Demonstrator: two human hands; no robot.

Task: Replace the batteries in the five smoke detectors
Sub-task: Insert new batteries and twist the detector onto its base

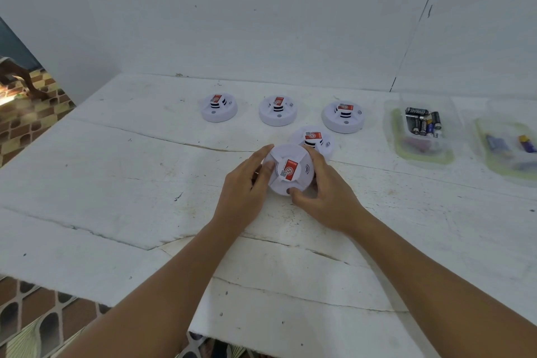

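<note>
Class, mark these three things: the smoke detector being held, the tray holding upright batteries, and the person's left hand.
held smoke detector point(287, 171): head view, red label on its raised centre.
battery tray point(393, 136): head view, clear left rim.
left hand point(244, 189): head view, back of the hand.

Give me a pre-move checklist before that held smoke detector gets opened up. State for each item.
1. Both hands on the unit: ok. The left hand and right hand grip the held detector from either side.
2. Room to work: not ok. A second detector sits right behind it, touching or nearly so.
3. Other three detectors out of the way: ok, in a row at the back.
4. Batteries at hand: ok. The near tray on the right holds several batteries.
5. Second tray contents: cannot tell which are new or used.
6. Cover already loosened: cannot tell.
</note>
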